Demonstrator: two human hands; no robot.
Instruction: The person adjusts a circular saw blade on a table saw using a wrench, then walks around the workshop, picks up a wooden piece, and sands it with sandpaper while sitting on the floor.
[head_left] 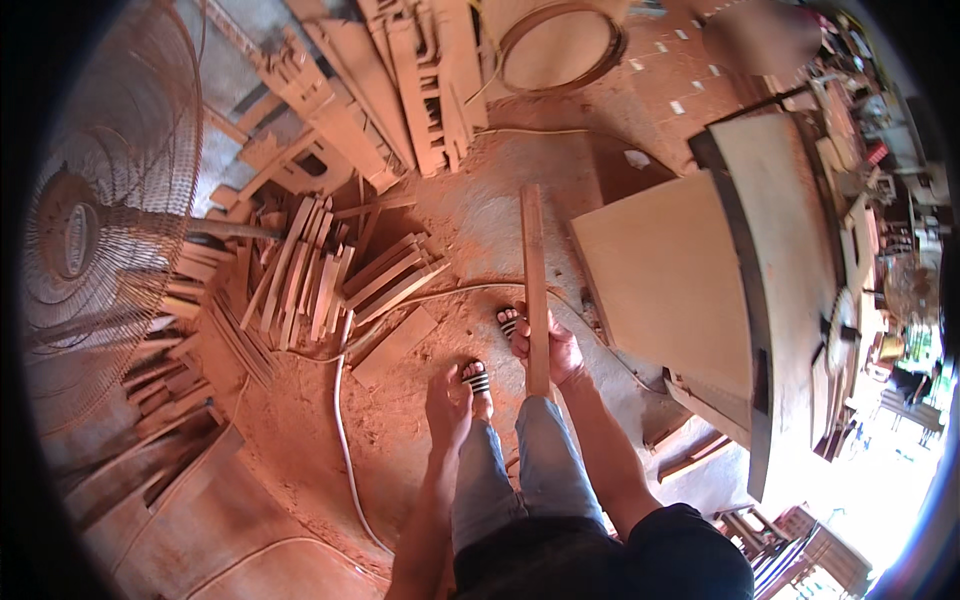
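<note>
By the fingers of the right hand [562,350], a wooden strip [534,260] is gripped near its lower end, pointed away from the body. The left hand's [447,410] fingers are loosely curled, apart from it. Between strip and bench [665,270], a gap of dusty floor [490,220] is left. Leftward, passage is hindered by a pale hose [343,420], stacked timber [318,275] and a fan [75,225].

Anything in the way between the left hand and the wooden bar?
Nothing visible blocks it. Between the left hand and the bar, only a sandal and the floor show, below. The right hand grips the bar toward its near end.
</note>
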